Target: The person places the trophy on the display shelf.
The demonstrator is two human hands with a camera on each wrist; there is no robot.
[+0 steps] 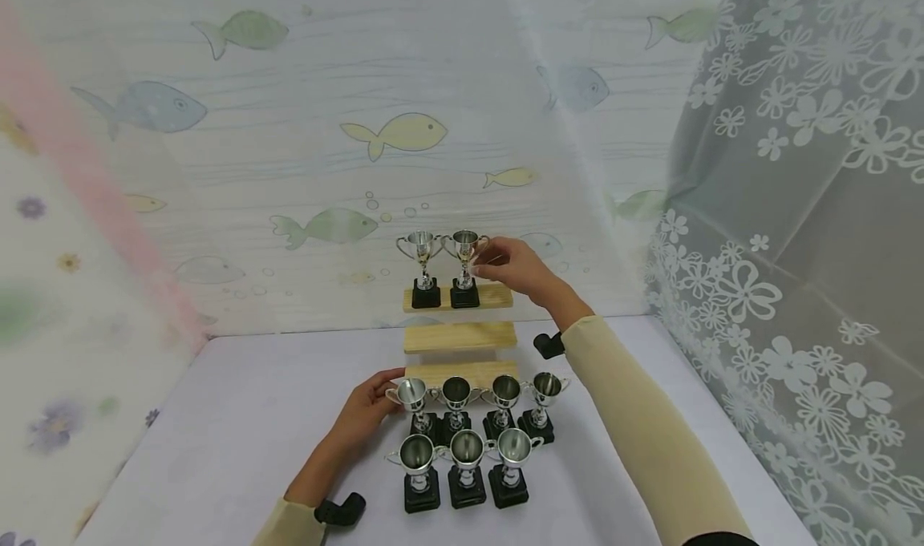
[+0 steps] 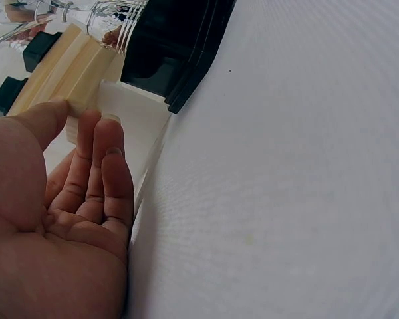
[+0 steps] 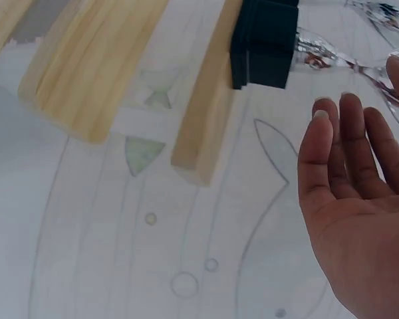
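A tiered stand with pale wooden boards (image 1: 459,337) stands at the middle. Two silver trophy cups on black bases are on its top board, a left trophy (image 1: 426,293) and a right trophy (image 1: 465,293). My right hand (image 1: 516,269) is at the right trophy's outer handle; in the right wrist view its fingers (image 3: 314,153) are loosely bent, with a gap to the thumb. At the stand's lowest board, my left hand (image 1: 364,410) holds the left end, its thumb and fingertips meeting the wood (image 2: 70,66) in the left wrist view.
In front of the stand, several matching trophies (image 1: 467,478) stand in two rows on the white tabletop (image 1: 216,418). The back row is close against the lowest board. Behind hangs a fish-patterned curtain (image 1: 325,225), and a flowered lace curtain (image 1: 787,289) borders the right side.
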